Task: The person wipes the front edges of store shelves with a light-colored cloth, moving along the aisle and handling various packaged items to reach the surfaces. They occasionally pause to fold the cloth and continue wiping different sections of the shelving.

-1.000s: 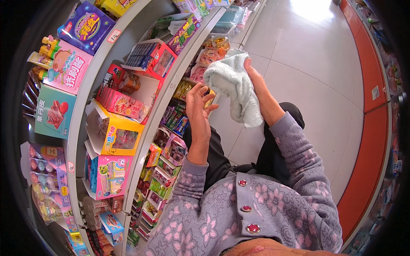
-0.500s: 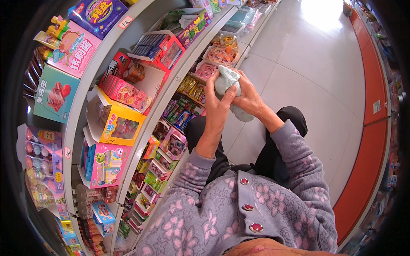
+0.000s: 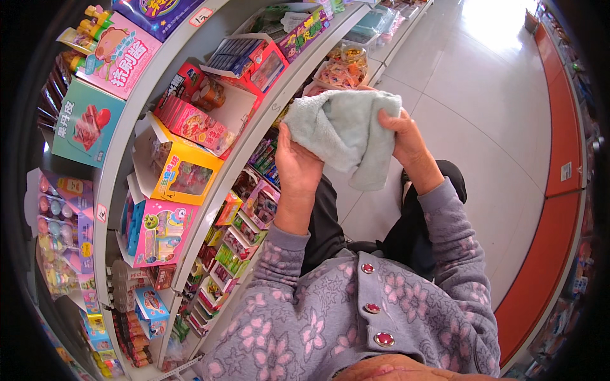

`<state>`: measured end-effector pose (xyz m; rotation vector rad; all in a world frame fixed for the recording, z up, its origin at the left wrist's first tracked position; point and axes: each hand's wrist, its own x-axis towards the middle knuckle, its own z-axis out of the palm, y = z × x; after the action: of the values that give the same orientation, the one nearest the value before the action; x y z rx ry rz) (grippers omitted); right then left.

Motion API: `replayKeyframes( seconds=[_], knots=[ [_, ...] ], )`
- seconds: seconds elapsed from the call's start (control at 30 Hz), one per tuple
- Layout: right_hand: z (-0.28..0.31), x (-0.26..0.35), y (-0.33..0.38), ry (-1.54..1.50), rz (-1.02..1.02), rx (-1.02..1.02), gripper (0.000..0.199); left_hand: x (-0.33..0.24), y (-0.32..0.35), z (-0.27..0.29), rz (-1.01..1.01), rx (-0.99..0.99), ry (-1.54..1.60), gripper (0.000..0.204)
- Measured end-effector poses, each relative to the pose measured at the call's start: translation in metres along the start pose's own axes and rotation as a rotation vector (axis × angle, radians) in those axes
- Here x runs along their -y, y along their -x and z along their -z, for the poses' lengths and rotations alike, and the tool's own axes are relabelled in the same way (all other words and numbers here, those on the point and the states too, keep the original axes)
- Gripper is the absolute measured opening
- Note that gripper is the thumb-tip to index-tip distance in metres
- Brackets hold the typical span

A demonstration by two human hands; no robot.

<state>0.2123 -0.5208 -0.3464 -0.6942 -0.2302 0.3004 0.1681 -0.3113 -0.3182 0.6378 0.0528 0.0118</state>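
A pale grey-green cloth (image 3: 346,130) hangs spread and loosely folded between my two hands, in front of my body. Its right corner is pinched by my right hand (image 3: 410,143), thumb lying on top and the other fingers out of sight behind. My left hand (image 3: 298,166) holds the cloth's left side from below, palm turned up and thumb at the edge. The cloth covers most of the left fingers. One flap of it droops toward my knees.
Shelves (image 3: 210,216) of boxed sweets and snacks rise close on my left, among them a yellow box (image 3: 184,174) and a pink box (image 3: 159,232). Pale floor tiles (image 3: 470,127) run ahead. An orange-red shelf base (image 3: 540,254) curves along the right.
The cloth was bunched up between both hands and is now opened out. My hands have moved apart, the right one to the right and the left one slightly left and down.
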Motion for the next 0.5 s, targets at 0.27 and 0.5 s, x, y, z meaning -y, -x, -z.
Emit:
replayKeyframes(
  seconds=[0.27, 0.5],
  knots=[
    [0.016, 0.006, 0.005, -0.176, 0.0, -0.125, 0.055, -0.023, 0.01, 0.0, -0.126, 0.117, -0.069, 0.046],
    [0.014, 0.006, 0.001, -0.292, 0.007, -0.076, 0.052, -0.03, 0.011, -0.001, -0.258, 0.019, -0.166, 0.039]
  ],
)
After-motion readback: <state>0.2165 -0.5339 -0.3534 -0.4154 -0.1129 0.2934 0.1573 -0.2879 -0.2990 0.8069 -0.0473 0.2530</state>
